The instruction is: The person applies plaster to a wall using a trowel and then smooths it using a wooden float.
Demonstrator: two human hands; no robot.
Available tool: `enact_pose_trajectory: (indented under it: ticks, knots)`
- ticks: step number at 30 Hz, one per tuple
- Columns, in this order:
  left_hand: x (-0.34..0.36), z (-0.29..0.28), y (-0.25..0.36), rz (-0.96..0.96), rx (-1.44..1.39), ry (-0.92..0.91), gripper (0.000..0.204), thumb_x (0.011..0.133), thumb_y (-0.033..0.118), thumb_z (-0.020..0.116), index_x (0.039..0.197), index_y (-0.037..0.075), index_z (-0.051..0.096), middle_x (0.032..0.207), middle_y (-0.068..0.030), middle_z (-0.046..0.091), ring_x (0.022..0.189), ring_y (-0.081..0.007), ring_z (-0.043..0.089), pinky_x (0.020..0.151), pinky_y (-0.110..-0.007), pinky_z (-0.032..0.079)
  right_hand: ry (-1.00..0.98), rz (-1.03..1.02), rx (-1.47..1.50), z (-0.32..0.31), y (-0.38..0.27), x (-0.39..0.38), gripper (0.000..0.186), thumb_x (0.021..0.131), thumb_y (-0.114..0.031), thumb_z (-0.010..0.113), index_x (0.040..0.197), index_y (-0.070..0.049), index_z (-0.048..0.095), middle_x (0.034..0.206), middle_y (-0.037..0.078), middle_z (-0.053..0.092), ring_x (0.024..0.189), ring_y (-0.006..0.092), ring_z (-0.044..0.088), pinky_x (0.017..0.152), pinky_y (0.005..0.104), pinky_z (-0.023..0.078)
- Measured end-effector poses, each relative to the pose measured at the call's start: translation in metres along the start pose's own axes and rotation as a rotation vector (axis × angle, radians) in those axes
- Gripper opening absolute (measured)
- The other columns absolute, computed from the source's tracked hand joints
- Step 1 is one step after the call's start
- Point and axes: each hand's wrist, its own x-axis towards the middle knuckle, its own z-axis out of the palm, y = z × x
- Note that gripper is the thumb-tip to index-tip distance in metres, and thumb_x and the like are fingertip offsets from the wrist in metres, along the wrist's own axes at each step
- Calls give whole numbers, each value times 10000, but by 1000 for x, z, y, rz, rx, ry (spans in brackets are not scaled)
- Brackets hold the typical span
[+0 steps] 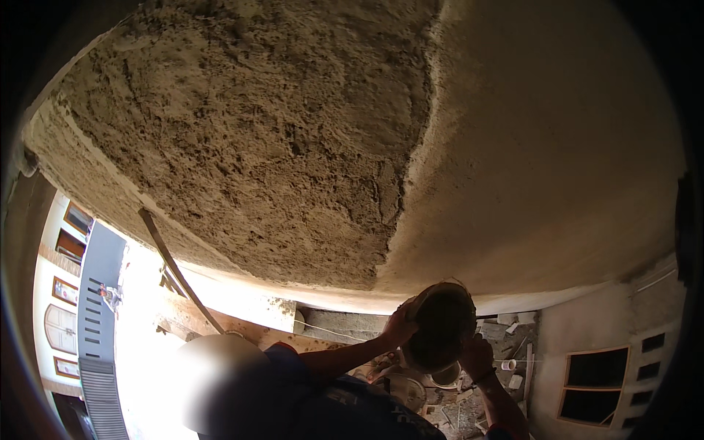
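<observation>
Left hand (400, 327) clasps the rim of a dark, round bucket (442, 328) before smooth tan plaster (543, 161), right hand (477, 356) curled beside it, grip unclear, seemingly a steadying step, the next move calling for balance.

Pale print (403, 416) on dark shirt (312, 400); lettering not legible.

Blackish bowl (444, 297), mottled brown plaster (293, 139)
</observation>
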Motion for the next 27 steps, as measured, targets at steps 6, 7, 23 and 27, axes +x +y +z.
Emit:
enact_pose_trajectory:
  ticks: [6,7,23,27]
  knots:
    - [-16,0,13,-82,-93,162,601,711,176,615,1291,71,499,1151,-208,603,1110,-334,568,929,-413,452,-399,-236,89,-3,4,8,152,745,-197,614,829,-72,640,813,139,645,736,321,640,630,442,517]
    - [-20,-3,15,-78,-118,200,601,711,176,615,1291,71,499,1151,-208,603,1110,-334,568,929,-413,452,-393,-401,159,-5,6,16,182,764,-225,610,856,-72,645,837,131,650,754,320,643,642,439,521]
    - [-72,-60,-1,29,-53,553,414,854,215,506,1241,68,503,1184,-217,576,1149,-387,520,944,-441,425,37,-684,-121,-34,-49,120,126,760,-203,611,767,-78,604,688,120,570,608,285,593,537,404,488]
    - [-99,-88,27,-25,-224,611,538,696,199,616,1215,80,533,1089,-189,631,1083,-365,576,898,-441,458,-204,-950,-41,-31,-71,119,121,777,-174,573,803,-65,617,736,140,599,645,304,612,572,419,503]
